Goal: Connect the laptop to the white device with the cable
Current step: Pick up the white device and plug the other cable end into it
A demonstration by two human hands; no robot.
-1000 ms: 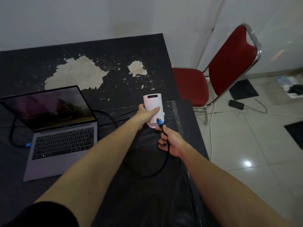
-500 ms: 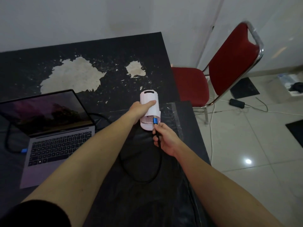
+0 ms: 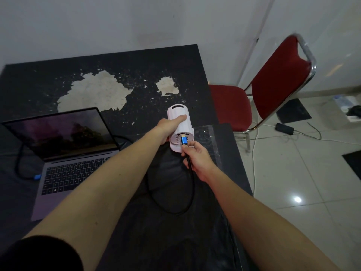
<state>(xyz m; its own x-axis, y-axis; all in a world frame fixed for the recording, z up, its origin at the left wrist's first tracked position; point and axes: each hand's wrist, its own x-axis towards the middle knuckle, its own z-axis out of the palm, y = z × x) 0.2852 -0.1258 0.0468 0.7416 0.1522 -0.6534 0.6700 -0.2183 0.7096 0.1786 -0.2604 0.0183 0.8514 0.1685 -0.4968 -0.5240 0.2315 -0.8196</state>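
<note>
The white device (image 3: 178, 114) lies tilted on the dark table (image 3: 136, 61), its vented rear face turned toward me. My left hand (image 3: 169, 127) grips its side, thumb on top. My right hand (image 3: 195, 157) pinches the black cable (image 3: 190, 192) just behind its blue plug (image 3: 184, 140), whose metal tip touches a port on the device's rear face. The cable loops down over the table and runs behind my left arm toward the open laptop (image 3: 64, 153) at the left. A second blue plug (image 3: 37, 177) sits at the laptop's left side.
A red chair (image 3: 273, 89) with a chrome frame stands right of the table. A power adapter (image 3: 284, 128) and white cords lie on the tiled floor. The table's right edge runs close to my right forearm. A clear plastic sheet (image 3: 207, 133) lies under the device.
The device has been turned so its rear face points at me. My right hand has brought the blue plug from the device's side up to the rear port.
</note>
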